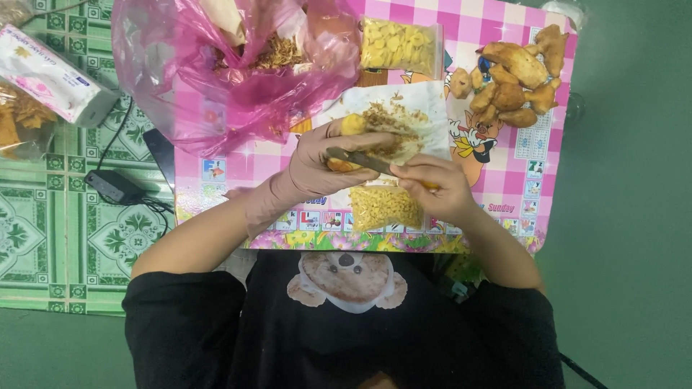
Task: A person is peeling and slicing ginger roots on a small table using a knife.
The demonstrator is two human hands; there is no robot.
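At the far left, off the pink checked mat (504, 180), a white tissue pack (54, 75) lies on the green patterned floor covering (43, 230), with a black adapter (114, 186) and its cable nearer the person. On the mat's upper left corner sits a pink plastic bag (216, 79) holding brown shavings.

The gloved left hand (321, 162) curls its fingers around a yellow root piece, probably ginger or turmeric (353, 126), held over a white paper (425, 108) strewn with brown scrapings near the mat's middle. The bare right hand (436, 191) pinches the handle of a small knife (357, 160), fingers pressed together, the blade laid across the root.

Scraping well seems to call for a shallow blade angle, short strokes away from the gloved thumb, and turning the root so peel drops on the paper.

Below the hands lies a clear bag of yellow slices (384, 207); another (400, 47) sits at the upper edge. Unpeeled knobs (515, 75) pile at the upper right corner.
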